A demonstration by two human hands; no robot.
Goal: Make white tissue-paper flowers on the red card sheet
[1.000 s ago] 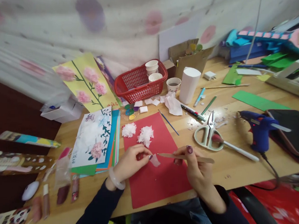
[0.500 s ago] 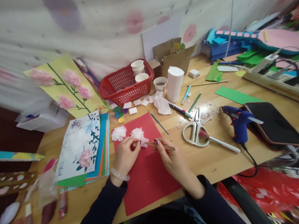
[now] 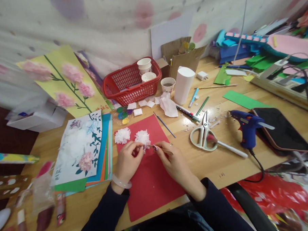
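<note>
My left hand (image 3: 129,158) is closed in a pinch over the red paper sheet (image 3: 151,183), gripping a small pale piece of tissue paper (image 3: 146,147). Between the fingertips of my right hand (image 3: 173,163) is a thin brown stick (image 3: 167,152), whose far end reaches the tissue paper at my left fingertips. Just beyond my fingers lies a white ruffled paper flower (image 3: 143,136) on the red sheet. A second ruffled paper flower (image 3: 122,135) sits to its left, across the sheet's edge. My fingers hide part of the tissue piece.
Scissors (image 3: 203,135), a brush (image 3: 229,147) and a blue glue gun (image 3: 247,128) lie to the right. Behind stand a red basket (image 3: 131,95), a paper cup (image 3: 168,85) and a white roll (image 3: 184,85). A flower picture (image 3: 78,149) rests on coloured sheets at left.
The stick and my right hand have moved slightly left, nearer my left fingertips. Less of the tissue piece shows between the hands. The camera view has shifted a little.
</note>
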